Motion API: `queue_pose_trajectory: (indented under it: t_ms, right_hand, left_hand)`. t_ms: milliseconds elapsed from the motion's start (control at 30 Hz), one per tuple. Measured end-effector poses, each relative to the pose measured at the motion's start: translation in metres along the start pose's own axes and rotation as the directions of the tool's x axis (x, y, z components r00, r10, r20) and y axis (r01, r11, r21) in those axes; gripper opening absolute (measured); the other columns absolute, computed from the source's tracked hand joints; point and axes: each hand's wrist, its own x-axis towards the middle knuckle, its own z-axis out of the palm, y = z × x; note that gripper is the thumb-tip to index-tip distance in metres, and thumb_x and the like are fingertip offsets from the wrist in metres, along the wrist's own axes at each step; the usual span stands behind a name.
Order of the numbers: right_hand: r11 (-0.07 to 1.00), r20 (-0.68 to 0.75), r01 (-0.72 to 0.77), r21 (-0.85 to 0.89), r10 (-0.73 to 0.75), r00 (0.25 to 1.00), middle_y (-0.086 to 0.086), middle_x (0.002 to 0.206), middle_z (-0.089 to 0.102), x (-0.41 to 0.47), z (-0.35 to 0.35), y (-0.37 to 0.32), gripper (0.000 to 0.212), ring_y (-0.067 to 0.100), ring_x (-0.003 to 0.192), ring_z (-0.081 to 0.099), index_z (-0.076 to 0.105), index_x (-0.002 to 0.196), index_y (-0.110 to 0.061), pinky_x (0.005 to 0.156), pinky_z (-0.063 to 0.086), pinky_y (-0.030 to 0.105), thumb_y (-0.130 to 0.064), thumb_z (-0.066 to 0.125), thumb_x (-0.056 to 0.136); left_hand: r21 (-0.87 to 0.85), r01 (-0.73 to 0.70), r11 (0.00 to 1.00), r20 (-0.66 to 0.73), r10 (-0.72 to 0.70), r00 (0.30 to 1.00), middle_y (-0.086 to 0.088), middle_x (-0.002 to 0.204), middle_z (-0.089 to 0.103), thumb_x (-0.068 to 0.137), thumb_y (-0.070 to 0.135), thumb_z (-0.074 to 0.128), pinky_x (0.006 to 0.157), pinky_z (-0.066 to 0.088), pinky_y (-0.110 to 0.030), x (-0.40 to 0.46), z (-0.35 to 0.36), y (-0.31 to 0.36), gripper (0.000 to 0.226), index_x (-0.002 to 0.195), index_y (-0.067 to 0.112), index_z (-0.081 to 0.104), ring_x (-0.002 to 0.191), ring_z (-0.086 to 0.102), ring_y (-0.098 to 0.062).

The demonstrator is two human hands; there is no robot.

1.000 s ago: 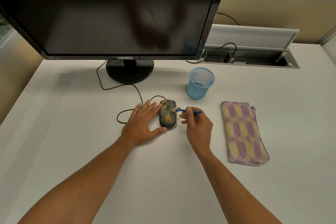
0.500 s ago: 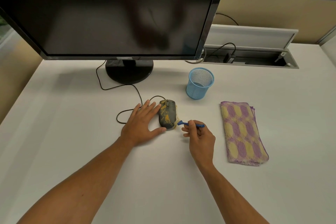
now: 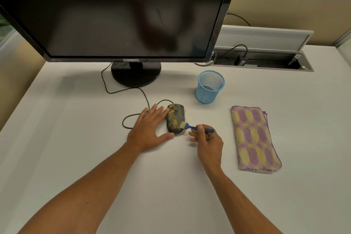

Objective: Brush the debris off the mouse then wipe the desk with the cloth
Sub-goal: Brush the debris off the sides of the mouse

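Two hands work mid-desk. Cloth lies far right, untouched. L hand, fingers straight and spread, braces mouse from its left. Mouse long axis runs fore-aft. R hand pinches brush; bristles touch mouse's right rear. I'd sweep rightward, across the axis.

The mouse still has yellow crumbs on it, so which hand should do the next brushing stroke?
Right. The right hand already grips the blue brush, bristles on the mouse. The left hand lies flat, steadying the mouse's left side.
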Motion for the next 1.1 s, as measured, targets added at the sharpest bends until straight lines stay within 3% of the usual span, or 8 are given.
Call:
queue_pose_trajectory:
  t_ms: [133, 267, 433, 533, 667, 867, 1100]
  right_hand:
    - [1.000, -0.042, -0.006, -0.010, 0.005, 0.999, 0.001, 0.086, 0.075, -0.002, -0.009, 0.003, 0.013, 0.014, 0.079, 0.073, 0.064, 0.095, -0.021, 0.065, 0.055, 0.020, -0.028, 0.053, 0.098]
    - [0.998, -0.058, 0.053, -0.033, -0.055, 0.997, 0.000, 0.090, 0.074, 0.003, -0.006, -0.002, 0.015, 0.011, 0.082, 0.072, 0.064, 0.100, -0.019, 0.070, 0.058, 0.025, -0.028, 0.052, 0.099]
    - [0.928, 0.081, 0.309, -0.208, -0.298, 0.951, -0.004, 0.096, 0.071, 0.016, 0.004, -0.007, 0.013, 0.008, 0.085, 0.069, 0.066, 0.104, -0.022, 0.074, 0.054, 0.021, -0.017, 0.056, 0.097]
    - [0.814, 0.220, 0.475, -0.335, -0.422, 0.879, -0.006, 0.101, 0.069, 0.024, 0.007, -0.009, 0.018, 0.000, 0.087, 0.060, 0.069, 0.108, -0.013, 0.080, 0.042, 0.005, -0.008, 0.060, 0.094]
    - [0.731, 0.355, 0.524, -0.436, -0.396, 0.847, 0.005, 0.110, 0.070, 0.022, 0.009, -0.003, 0.019, 0.009, 0.091, 0.058, 0.066, 0.112, -0.008, 0.081, 0.037, 0.000, -0.009, 0.058, 0.095]
    - [0.711, 0.387, 0.520, -0.474, -0.363, 0.848, 0.007, 0.109, 0.067, -0.001, -0.005, 0.018, 0.019, 0.019, 0.094, 0.061, 0.063, 0.112, -0.009, 0.084, 0.044, 0.019, -0.014, 0.054, 0.097]
    - [0.710, 0.356, 0.515, -0.480, -0.379, 0.854, 0.006, 0.102, 0.069, -0.016, -0.018, 0.028, 0.018, 0.013, 0.087, 0.060, 0.065, 0.108, -0.007, 0.084, 0.038, 0.006, -0.014, 0.055, 0.094]
  left_hand:
    - [-0.005, -0.002, 1.000, -0.008, 0.002, 1.000, 0.007, 0.161, 0.017, 0.082, 0.081, 0.037, 0.122, 0.005, -0.041, 0.000, 0.000, 0.000, 0.090, 0.154, 0.032, 0.014, 0.149, -0.003, -0.007]
    - [-0.013, 0.000, 1.000, 0.003, 0.000, 1.000, 0.007, 0.162, 0.016, 0.082, 0.081, 0.037, 0.123, 0.003, -0.040, 0.000, 0.000, 0.000, 0.090, 0.154, 0.032, 0.013, 0.149, -0.005, -0.006]
    - [-0.018, -0.001, 1.000, -0.001, 0.001, 1.000, 0.007, 0.162, 0.017, 0.083, 0.081, 0.038, 0.123, 0.003, -0.040, 0.000, -0.001, 0.001, 0.090, 0.154, 0.032, 0.013, 0.149, -0.004, -0.007]
    - [-0.015, 0.009, 1.000, 0.000, -0.009, 1.000, 0.007, 0.162, 0.016, 0.082, 0.081, 0.038, 0.123, 0.003, -0.040, 0.001, 0.000, 0.001, 0.091, 0.154, 0.032, 0.013, 0.149, -0.004, -0.007]
    - [-0.022, 0.010, 1.000, 0.000, -0.010, 1.000, 0.007, 0.162, 0.016, 0.082, 0.082, 0.038, 0.123, 0.004, -0.041, 0.000, 0.000, 0.001, 0.091, 0.154, 0.032, 0.014, 0.149, -0.004, -0.006]
    - [-0.016, 0.005, 1.000, 0.000, -0.005, 1.000, 0.006, 0.162, 0.015, 0.082, 0.081, 0.037, 0.123, 0.004, -0.041, 0.001, 0.001, 0.000, 0.091, 0.154, 0.032, 0.012, 0.149, -0.004, -0.007]
    - [-0.008, 0.003, 1.000, -0.001, -0.003, 1.000, 0.007, 0.162, 0.016, 0.083, 0.081, 0.037, 0.123, 0.004, -0.041, 0.001, 0.001, 0.000, 0.090, 0.154, 0.031, 0.013, 0.149, -0.003, -0.008]
